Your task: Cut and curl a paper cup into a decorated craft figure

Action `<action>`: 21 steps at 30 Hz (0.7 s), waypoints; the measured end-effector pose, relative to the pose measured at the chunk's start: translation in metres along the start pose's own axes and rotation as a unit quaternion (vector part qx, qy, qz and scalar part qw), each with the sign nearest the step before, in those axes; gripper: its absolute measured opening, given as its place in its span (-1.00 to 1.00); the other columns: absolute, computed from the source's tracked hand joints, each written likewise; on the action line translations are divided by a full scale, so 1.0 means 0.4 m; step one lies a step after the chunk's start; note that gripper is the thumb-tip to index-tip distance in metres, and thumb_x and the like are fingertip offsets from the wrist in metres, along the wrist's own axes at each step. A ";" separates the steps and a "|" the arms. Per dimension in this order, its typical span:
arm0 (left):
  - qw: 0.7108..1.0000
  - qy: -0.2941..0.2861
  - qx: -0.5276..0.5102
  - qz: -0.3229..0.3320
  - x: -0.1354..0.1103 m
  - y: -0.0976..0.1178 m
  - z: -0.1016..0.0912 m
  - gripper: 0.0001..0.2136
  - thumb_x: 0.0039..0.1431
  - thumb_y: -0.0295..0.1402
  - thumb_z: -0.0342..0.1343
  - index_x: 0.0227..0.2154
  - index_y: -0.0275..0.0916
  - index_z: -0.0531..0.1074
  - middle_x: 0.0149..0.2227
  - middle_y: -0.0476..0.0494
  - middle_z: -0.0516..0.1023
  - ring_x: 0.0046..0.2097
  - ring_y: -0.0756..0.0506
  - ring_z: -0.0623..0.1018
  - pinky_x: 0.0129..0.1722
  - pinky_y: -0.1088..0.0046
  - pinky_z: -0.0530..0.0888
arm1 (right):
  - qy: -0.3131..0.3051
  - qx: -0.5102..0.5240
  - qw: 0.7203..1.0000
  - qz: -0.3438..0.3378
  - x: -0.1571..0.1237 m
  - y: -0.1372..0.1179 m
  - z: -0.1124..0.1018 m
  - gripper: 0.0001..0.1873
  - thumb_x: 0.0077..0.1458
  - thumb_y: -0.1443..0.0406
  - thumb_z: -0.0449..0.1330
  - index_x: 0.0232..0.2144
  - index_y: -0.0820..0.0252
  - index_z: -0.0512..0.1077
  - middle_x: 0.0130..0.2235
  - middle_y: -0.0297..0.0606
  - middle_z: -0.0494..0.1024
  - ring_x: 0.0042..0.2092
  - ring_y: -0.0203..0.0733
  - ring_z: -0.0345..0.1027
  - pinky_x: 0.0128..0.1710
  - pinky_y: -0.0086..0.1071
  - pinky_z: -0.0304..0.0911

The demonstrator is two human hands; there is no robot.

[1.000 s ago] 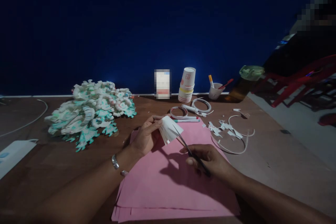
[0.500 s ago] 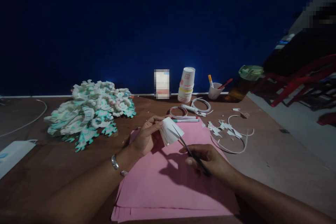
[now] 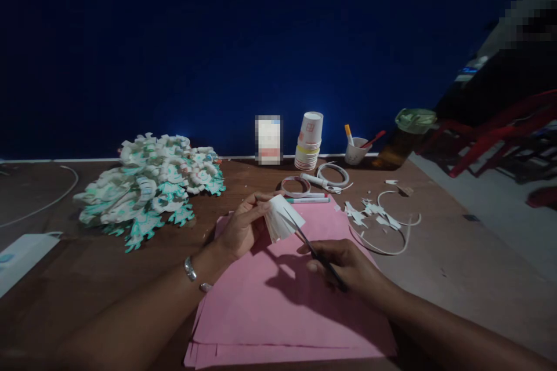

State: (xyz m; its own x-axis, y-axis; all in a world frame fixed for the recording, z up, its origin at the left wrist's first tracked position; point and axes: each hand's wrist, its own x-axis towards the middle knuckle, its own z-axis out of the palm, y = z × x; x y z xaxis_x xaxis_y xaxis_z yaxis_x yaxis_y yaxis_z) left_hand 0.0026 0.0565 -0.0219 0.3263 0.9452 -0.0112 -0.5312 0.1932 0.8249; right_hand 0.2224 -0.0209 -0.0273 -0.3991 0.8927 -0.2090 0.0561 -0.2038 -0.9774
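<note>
Over stacked pink sheets (image 3: 270, 319): white paper piece (image 3: 278, 225), pinched in left hand (image 3: 243, 226), cutting apparently unfinished; scissors (image 3: 322, 259), gripped in right hand (image 3: 348, 262), blades at the paper. Seemingly done: heap of green-edged paper cutouts (image 3: 152, 182), left; white offcuts (image 3: 355, 214), right. Uncut: paper cups (image 3: 311, 128), rear.

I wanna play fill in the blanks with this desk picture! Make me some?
1. The right hand holds a pair of ____.
2. The left hand holds paper coloured ____.
3. The big sheets below the hands are ____.
4. The wall behind everything is dark ____.

Missing words: scissors; white; pink; blue.
</note>
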 end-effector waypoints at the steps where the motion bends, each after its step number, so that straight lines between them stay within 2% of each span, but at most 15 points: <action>1: 1.000 -0.001 -0.001 0.000 0.001 0.000 -0.001 -0.84 0.02 -0.40 0.37 -0.34 -0.23 0.52 0.02 -0.17 0.60 0.06 -0.20 0.54 0.09 0.25 0.42 | 0.002 -0.002 1.000 -0.004 -0.001 0.000 0.000 -0.34 -0.06 -0.07 0.39 -0.11 0.37 0.55 -0.62 -0.50 0.22 -0.59 -0.43 0.04 -0.60 -0.51 0.05; 6: 1.000 -0.006 -0.008 0.000 0.003 -0.003 -0.006 -0.85 0.03 -0.40 0.36 -0.35 -0.23 0.51 0.02 -0.16 0.60 0.07 -0.20 0.54 0.10 0.25 0.41 | -0.003 -0.020 1.000 -0.009 -0.002 0.003 -0.002 -0.38 -0.01 -0.05 0.37 -0.11 0.36 0.57 -0.61 -0.50 0.21 -0.58 -0.43 0.03 -0.59 -0.51 0.07; 13: 1.000 -0.019 0.009 -0.008 -0.007 0.004 0.014 -0.85 0.01 -0.41 0.37 -0.37 -0.23 0.51 0.05 -0.16 0.58 0.08 -0.20 0.52 0.11 0.25 0.39 | 0.006 -0.016 1.000 0.002 0.003 0.001 0.005 -0.33 -0.07 -0.08 0.38 -0.10 0.35 0.57 -0.59 -0.46 0.26 -0.56 -0.39 0.09 -0.57 -0.48 0.11; 21: 1.000 -0.025 0.019 -0.005 -0.012 0.005 0.018 -0.89 0.05 -0.40 0.35 -0.40 -0.21 0.51 0.07 -0.14 0.57 0.12 -0.19 0.49 0.10 0.29 0.38 | 0.004 -0.025 1.000 -0.012 -0.004 -0.002 0.004 -0.39 0.02 -0.06 0.34 -0.12 0.38 0.56 -0.60 -0.49 0.19 -0.58 -0.43 0.04 -0.59 -0.51 0.04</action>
State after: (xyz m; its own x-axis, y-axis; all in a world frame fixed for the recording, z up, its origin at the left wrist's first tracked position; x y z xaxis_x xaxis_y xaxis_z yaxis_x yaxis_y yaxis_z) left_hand 0.0056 0.0507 -0.0162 0.3704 0.9288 0.0074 -0.4982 0.1920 0.8455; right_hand 0.2214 -0.0228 -0.0261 -0.3942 0.9003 -0.1848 0.0922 -0.1613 -0.9826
